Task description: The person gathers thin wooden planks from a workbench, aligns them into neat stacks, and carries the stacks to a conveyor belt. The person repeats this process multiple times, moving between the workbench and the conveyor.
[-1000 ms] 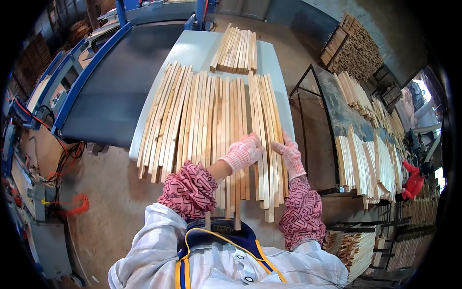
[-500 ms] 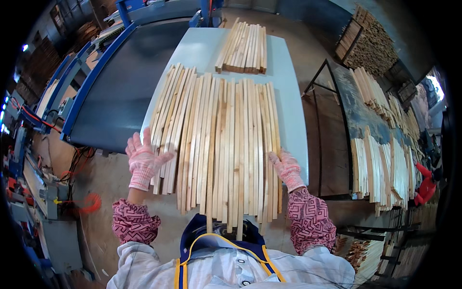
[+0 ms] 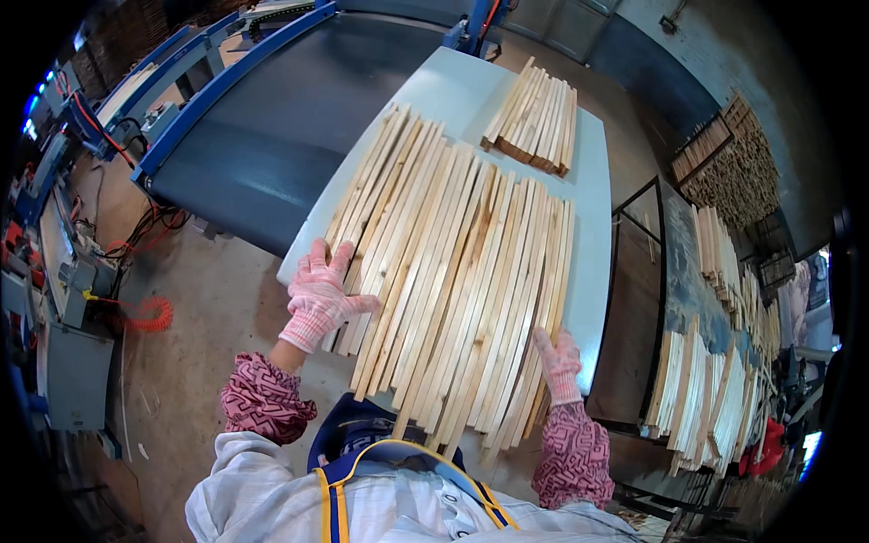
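A wide layer of pale wooden strips (image 3: 453,281) lies side by side on a light grey table (image 3: 593,235), their near ends uneven and reaching past the table's front edge toward my apron. My left hand (image 3: 324,297), in a pink and white knitted glove, rests at the left edge of the layer, fingers spread and thumb over the outer strips. At the opposite edge my right hand (image 3: 559,364), gloved alike, touches the outermost strips with its fingers stretched. Farther back on the table sits a smaller bundle of strips (image 3: 536,116).
A dark conveyor belt (image 3: 272,118) with a blue frame adjoins the table's left side. To the right are a black metal frame (image 3: 638,299) and a bench with stacked strips (image 3: 706,389). A red coiled hose (image 3: 149,314) and machinery stand at the left.
The view has turned, so the table appears slanted and farther right. My left hand has come from beside the layer onto its outer strips. My right hand stays along the right edge.
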Motion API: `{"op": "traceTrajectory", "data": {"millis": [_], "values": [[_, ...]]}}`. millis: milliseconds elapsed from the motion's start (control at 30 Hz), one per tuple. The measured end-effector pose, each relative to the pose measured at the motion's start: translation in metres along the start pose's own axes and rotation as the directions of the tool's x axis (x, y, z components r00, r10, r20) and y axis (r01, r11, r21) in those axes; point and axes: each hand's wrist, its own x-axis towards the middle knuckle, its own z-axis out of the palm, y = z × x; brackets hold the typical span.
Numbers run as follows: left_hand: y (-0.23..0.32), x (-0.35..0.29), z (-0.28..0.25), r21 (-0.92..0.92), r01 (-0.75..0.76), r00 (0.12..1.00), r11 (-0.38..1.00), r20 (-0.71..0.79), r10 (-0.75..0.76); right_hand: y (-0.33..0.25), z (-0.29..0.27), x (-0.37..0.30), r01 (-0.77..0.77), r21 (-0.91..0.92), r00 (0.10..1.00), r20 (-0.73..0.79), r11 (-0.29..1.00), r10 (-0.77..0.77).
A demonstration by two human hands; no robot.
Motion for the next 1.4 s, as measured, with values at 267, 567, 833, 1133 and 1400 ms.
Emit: {"op": "traceTrajectory", "data": {"millis": [267,567,833,1133,1400], "values": [[-0.080,0.049,-0.026,-0.002,0.055,0.993,0.999,-0.106,-0.054,-0.107,0.023,-0.019,0.079,0.314,0.991,0.078,0.946,-0.109],[-0.291,0.189,-0.122,-0.005,0.072,0.988,0.997,-0.139,-0.072,-0.337,0.149,0.046,0.256,0.206,0.951,0.120,0.944,-0.284],[-0.449,0.281,-0.161,-0.069,0.201,0.927,0.977,-0.310,-0.213,-0.576,0.226,0.057,0.216,0.218,0.912,0.302,0.952,-0.276],[-0.174,0.277,-0.137,-0.074,-0.642,0.727,0.763,-0.374,0.575,-0.470,0.178,0.085,0.299,0.419,0.915,0.131,0.858,-0.382],[0.091,0.296,-0.012,-0.368,-0.575,0.803,0.730,-0.083,0.591,-0.181,0.064,0.213,-0.177,0.113,0.937,-0.284,0.978,0.203]]}}
